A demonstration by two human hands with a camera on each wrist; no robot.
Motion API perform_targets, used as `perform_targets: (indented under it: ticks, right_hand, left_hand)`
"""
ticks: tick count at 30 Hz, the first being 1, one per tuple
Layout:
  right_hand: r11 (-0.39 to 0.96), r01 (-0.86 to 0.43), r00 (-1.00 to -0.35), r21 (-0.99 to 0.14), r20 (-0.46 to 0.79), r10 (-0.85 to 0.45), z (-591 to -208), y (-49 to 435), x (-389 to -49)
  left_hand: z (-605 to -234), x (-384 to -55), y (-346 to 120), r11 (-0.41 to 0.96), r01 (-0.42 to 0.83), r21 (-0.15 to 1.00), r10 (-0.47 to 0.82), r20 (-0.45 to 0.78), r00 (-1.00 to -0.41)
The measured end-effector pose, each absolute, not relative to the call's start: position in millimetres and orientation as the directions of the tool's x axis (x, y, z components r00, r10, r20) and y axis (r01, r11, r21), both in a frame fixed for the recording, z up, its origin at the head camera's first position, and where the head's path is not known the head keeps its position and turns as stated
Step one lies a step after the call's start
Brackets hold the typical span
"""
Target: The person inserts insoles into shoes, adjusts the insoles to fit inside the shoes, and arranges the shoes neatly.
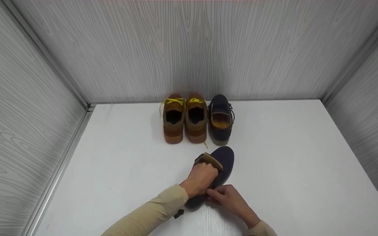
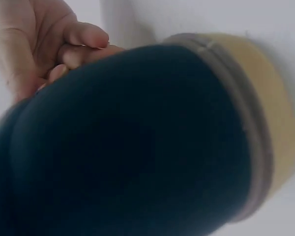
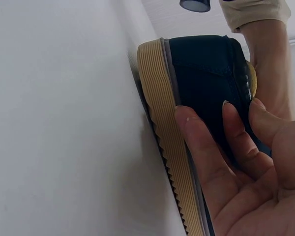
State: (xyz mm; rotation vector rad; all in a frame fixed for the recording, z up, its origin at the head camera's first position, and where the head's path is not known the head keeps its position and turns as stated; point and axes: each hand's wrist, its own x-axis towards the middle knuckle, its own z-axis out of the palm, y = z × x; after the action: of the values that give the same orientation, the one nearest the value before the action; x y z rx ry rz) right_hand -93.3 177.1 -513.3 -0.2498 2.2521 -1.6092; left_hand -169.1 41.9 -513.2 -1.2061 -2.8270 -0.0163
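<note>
A dark blue lace-up shoe lies on the white table, its toe pointing away and to the right. Its tongue stands raised. With knuckles bent, my left hand reaches into the opening and grips the shoe there; its fingertips are hidden inside. My right hand holds the shoe's right side near the heel. In the right wrist view, its thumb is at the collar and its fingertips lie against the upper and the edge of the ridged tan sole. The rounded heel fills the left wrist view.
Behind, a brown pair, the left shoe and right shoe with yellow laces, stands beside another dark blue shoe, toes toward the back wall. Panels enclose the white table. A small black device is at my left wrist.
</note>
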Motion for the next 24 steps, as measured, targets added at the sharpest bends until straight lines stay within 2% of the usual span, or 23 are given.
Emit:
perform_targets:
  ticks: [3,7,15,20,24]
  right_hand:
    - [0.344,0.061,-0.920,-0.937,-0.186,-0.344,-512,177,-93]
    - [0.363,0.043,-0.926,-0.931,-0.173,-0.336,-531,180,-96]
    - [0.360,0.048,-0.929,-0.932,-0.174,-0.326,-546,183,-98]
    - [0.366,0.059,-0.929,-0.929,-0.185,-0.321,-545,185,-99]
    - [0.365,0.065,-0.924,-0.929,-0.194,-0.329,-523,179,-94]
  left_hand:
    - [-514,-169,41,0.703,0.711,-0.008,0.709,0.087,-0.700]
    - [-510,-166,36,0.719,0.695,0.007,0.691,0.102,-0.715]
    - [-482,-143,9,0.709,0.697,0.111,0.686,0.123,-0.717]
    - [-470,-141,-7,0.660,0.716,0.229,0.732,0.020,-0.681]
    - [-464,-145,-14,0.620,0.718,0.316,0.774,-0.095,-0.626]
